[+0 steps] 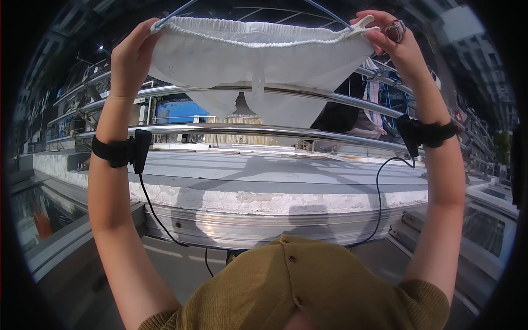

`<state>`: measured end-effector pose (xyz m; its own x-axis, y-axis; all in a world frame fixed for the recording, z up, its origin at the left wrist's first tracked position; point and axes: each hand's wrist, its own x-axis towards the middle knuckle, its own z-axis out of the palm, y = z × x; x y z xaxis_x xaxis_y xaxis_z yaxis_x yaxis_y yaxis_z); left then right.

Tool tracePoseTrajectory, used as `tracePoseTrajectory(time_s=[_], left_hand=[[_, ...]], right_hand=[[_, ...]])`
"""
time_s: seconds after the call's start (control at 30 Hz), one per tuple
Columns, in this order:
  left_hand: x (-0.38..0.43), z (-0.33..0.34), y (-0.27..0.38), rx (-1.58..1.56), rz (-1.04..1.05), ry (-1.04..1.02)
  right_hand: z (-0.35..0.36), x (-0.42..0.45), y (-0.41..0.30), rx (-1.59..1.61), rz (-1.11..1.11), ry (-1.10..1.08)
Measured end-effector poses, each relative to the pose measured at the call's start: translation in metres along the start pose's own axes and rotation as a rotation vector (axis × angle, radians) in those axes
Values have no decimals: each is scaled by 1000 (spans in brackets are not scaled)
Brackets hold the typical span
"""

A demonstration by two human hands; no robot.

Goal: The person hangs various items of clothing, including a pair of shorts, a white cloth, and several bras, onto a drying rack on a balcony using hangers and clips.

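Note:
White trousers with a gathered elastic waistband [253, 62] hang stretched out in front of me at the top of the view. A blue-grey hanger [328, 11] runs down to both ends of the waistband; its upper part is out of the picture. My left hand [134, 57] grips the left end of the waistband at the hanger's tip. My right hand [398, 47] pinches the arms of a white clothespin [363, 27] at the waistband's right end, beside the other tip. Whether the clothespin's jaws hold the cloth is hard to tell.
Metal railing bars [284, 131] cross behind and below the trousers. Other laundry [373, 101] hangs at the right. Below lies a white ledge [247, 200] with peeling paint and a metal window track [264, 225]. Cables [149, 198] run from the bands on both forearms.

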<state>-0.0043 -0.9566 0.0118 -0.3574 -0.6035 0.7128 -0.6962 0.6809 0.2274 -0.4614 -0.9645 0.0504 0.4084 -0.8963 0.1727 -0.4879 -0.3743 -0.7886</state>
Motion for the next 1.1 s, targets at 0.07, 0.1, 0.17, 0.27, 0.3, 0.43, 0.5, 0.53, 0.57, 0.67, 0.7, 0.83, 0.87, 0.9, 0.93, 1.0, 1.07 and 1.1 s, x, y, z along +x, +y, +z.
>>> tracePoseTrajectory(time_s=[0.07,0.1,0.17,0.27,0.3,0.43,0.5,0.53,0.57,0.67,0.7,0.83,0.87,0.9,0.93,1.0,1.07,1.1], left_hand=[[-1,-1,2,5,-12,6],[-1,-2,2,7,-15,7],[1,-2,3,15,-22,8],[-1,-4,4,17,-71,-7],[-1,-5,4,11,-58,6],[-1,-6,4,-1,-32,27],[-1,-7,4,0,-38,30],[-3,-7,3,0,-43,36],[-4,-7,2,0,-48,41],[-6,-12,2,-6,-55,45],[-6,-12,3,-12,-58,48],[-5,-12,6,-37,-70,47],[-5,-12,7,-44,-73,44],[-4,-12,7,-47,-73,45],[-3,-12,8,-50,-73,46],[-3,-13,9,-56,-75,44],[-4,-12,9,-61,-79,38],[-5,-12,9,-68,-74,40]], right_hand=[[3,2,-5,18,12,6],[3,1,-5,29,19,12],[2,0,4,30,-16,63],[-2,1,6,80,-26,77],[-3,1,5,81,-23,90],[-3,2,0,65,-32,124],[-1,1,-7,93,-41,134],[-1,1,-10,108,-47,138],[-4,1,-9,120,-63,154],[-17,-2,-4,184,-112,186],[-18,-2,-3,172,-112,173],[-15,-2,-1,128,-84,119],[-11,-2,1,119,-78,121],[-9,-1,2,111,-70,123],[-10,-2,3,84,-69,131],[-7,-2,-1,85,-60,124],[0,-3,-11,83,-49,113],[5,-5,-23,81,-42,102]])
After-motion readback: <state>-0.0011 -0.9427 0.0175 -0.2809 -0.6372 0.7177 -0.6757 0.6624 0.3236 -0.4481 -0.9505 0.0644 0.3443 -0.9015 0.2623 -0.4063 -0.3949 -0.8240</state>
